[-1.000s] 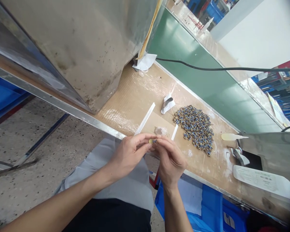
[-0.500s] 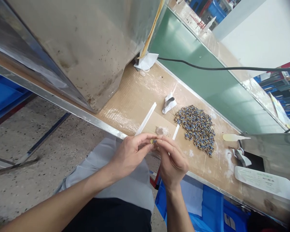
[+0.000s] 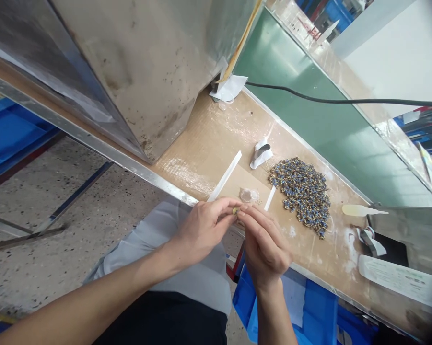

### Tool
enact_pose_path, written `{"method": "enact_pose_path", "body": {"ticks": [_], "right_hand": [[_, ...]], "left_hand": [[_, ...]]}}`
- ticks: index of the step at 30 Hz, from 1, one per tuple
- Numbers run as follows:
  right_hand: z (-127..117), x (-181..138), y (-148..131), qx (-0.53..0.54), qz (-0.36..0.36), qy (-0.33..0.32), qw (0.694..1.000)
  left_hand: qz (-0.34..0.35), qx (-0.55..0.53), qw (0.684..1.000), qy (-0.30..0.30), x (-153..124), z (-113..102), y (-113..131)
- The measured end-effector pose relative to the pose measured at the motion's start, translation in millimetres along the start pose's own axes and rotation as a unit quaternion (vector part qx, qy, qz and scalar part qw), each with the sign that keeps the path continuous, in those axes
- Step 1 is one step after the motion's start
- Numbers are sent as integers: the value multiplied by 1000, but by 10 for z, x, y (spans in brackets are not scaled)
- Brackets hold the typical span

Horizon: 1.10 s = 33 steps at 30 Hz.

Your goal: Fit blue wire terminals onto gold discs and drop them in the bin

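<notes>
Fingertips of my left hand (image 3: 204,227) and my right hand (image 3: 266,239) meet over the table's front edge. Pinched between them is a small yellowish piece (image 3: 235,211), mostly covered by the fingers; its kind cannot be made out. Just beyond the fingers, a small clear round dish (image 3: 250,195) sits on the brown table covering, with tiny bits beside it. To the right of the dish lies a heap of small blue and gold metallic pieces (image 3: 304,191). A crumpled white paper with a dark strip (image 3: 262,152) rests behind the dish.
A large metal housing (image 3: 147,72) stands at the left. A green panel (image 3: 295,86) runs along the back, crossed by a black cable (image 3: 309,99). At the right are a pale yellow dropper bottle (image 3: 361,210) and a white bottle (image 3: 399,280). Blue crates (image 3: 316,306) stand below.
The view has shifted, so the scene sits slightly further right. Both hands keep their pinch on the small yellowish piece, with the fingers slightly changed around it.
</notes>
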State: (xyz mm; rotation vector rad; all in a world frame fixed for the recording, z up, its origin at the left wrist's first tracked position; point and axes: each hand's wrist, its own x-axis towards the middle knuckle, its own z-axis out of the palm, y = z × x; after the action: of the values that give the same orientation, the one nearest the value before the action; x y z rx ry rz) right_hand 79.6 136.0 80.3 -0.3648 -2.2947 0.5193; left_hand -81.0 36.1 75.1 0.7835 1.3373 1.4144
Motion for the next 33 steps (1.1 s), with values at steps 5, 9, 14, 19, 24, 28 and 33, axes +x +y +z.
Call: {"method": "enact_pose_path", "body": {"ticks": [5, 9, 14, 19, 24, 28, 33], "right_hand": [[21, -5, -35, -34, -14, 2, 999], [11, -25, -73, -54, -10, 13, 998], [-46, -122, -192, -74, -1, 21, 997], [-111, -203, -366, -94, 6, 43, 995], [-154, -262, -446, -93, 16, 60, 994], [-165, -323, -426, -80, 21, 56, 995], [-216, -389, -403, -50, 45, 90, 994]], "left_hand": [[6, 41, 999, 6, 7, -19, 39], [2, 83, 997, 8, -15, -32, 114], [14, 126, 992, 17, -98, 18, 178], [27, 169, 985, 35, -184, 108, 265], [38, 207, 977, 39, -258, 188, 324], [47, 221, 973, 41, -284, 240, 304], [67, 239, 968, 25, -293, 240, 287]]}}
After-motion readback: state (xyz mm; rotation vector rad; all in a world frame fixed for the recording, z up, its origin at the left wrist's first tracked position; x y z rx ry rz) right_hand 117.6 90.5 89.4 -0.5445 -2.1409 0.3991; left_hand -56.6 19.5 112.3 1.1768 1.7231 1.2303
